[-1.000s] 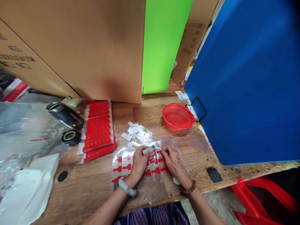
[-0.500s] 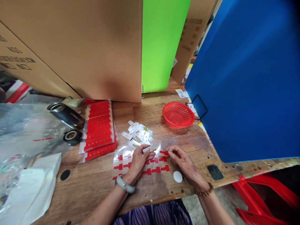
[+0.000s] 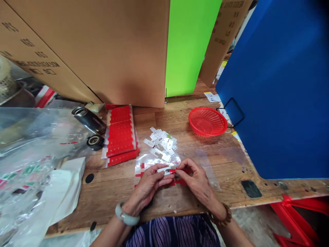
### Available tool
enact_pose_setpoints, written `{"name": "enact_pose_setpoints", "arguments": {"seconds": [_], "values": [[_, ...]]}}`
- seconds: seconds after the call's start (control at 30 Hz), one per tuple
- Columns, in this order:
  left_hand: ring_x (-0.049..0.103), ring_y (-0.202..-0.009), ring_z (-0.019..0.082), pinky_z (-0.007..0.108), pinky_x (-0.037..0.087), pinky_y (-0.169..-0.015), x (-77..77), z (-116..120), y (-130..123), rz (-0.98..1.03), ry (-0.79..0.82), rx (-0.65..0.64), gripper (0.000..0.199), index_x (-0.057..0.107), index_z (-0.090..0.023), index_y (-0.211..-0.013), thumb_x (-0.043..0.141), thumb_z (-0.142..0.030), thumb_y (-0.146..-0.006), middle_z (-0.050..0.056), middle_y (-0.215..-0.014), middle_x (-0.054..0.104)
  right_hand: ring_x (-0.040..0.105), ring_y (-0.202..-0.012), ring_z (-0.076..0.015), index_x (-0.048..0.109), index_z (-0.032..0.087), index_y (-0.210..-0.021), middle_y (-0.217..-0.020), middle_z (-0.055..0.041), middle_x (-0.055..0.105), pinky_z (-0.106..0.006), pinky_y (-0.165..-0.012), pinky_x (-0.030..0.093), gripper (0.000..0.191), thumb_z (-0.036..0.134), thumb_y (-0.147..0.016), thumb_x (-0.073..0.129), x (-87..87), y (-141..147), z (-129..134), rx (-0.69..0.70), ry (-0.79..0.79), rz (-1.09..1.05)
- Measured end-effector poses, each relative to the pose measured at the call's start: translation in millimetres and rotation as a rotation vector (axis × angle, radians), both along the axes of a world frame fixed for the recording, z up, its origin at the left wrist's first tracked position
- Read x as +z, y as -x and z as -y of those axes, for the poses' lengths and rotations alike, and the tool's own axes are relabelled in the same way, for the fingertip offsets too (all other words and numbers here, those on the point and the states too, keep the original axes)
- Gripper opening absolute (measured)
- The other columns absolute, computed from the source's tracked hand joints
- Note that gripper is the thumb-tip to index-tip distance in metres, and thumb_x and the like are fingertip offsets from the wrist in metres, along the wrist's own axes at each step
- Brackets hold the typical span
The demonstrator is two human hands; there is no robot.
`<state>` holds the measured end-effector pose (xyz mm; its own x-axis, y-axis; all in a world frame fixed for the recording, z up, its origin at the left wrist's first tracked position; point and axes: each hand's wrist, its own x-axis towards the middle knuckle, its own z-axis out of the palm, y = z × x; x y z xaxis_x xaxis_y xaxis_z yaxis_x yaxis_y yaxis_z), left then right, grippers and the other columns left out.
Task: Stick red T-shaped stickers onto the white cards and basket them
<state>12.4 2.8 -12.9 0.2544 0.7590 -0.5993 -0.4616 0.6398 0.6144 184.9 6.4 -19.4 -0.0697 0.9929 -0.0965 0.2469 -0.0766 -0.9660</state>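
Note:
My left hand (image 3: pixel 149 181) is closed on a small silvery-white slotted plate (image 3: pixel 162 169), gripping it near its left end between thumb and fingers. A red sticker (image 3: pixel 171 171) lies against the plate's right part, pinched by my right hand (image 3: pixel 197 180). Beneath both hands is a clear plastic sheet (image 3: pixel 154 158) bearing rows of red T-shaped stickers, partly covered by the hands. Just beyond the sheet lies a loose pile of similar slotted plates (image 3: pixel 162 141).
A red plastic basket (image 3: pixel 207 121) sits behind my right hand. Stacked red sticker sheets (image 3: pixel 120 132), a black flask (image 3: pixel 91 120) and its lid (image 3: pixel 95 142) are on the left. Cardboard (image 3: pixel 102 51), a green panel (image 3: pixel 190 48) and a blue panel (image 3: pixel 277 92) wall off the back and right.
My right hand has brought the red sticker leftward from the sheet onto the plate in my left hand. Both hands are now close together. The camera view has shifted left.

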Motion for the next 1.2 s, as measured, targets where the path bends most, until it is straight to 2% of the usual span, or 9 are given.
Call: {"name": "enact_pose_setpoints", "arguments": {"seconds": [0.27, 0.6, 1.2], "values": [[0.072, -0.078, 0.017, 0.025, 0.058, -0.078, 5.1, 3.2, -3.2, -0.019, -0.013, -0.016, 0.025, 0.06, -0.007, -0.103, 0.059, -0.001, -0.079, 0.013, -0.093, 0.073, 0.052, -0.066, -0.0121, 0.053, 0.02, -0.071, -0.069, 0.0039, 0.056, -0.024, -0.065, 0.04, 0.009, 0.018, -0.079, 0.057, -1.6, 9.5, 2.8, 0.019, -0.04, 0.006], [0.072, -0.075, 0.016, 0.023, 0.058, -0.075, 12.3, -0.4, -6.6, -0.048, -0.017, -0.04, 0.024, 0.062, -0.007, -0.101, 0.057, 0.0, -0.08, 0.012, -0.095, 0.072, 0.051, -0.066, -0.0118, 0.054, 0.02, -0.073, -0.07, 0.0041, 0.056, -0.024, -0.064, 0.039, 0.008, 0.018, -0.08, 0.057, -1.3, 7.7, 3.6, 0.018, -0.028, 0.022], [0.072, -0.076, 0.017, 0.024, 0.058, -0.076, 4.5, -1.4, -7.2, -0.064, -0.013, -0.038, 0.024, 0.06, -0.008, -0.103, 0.057, -0.001, -0.08, 0.012, -0.095, 0.072, 0.051, -0.066, -0.0118, 0.054, 0.02, -0.073, -0.07, 0.0041, 0.056, -0.024, -0.064, 0.04, 0.006, 0.018, -0.079, 0.055, -2.3, 7.9, 1.5, 0.016, -0.016, 0.007]]}}
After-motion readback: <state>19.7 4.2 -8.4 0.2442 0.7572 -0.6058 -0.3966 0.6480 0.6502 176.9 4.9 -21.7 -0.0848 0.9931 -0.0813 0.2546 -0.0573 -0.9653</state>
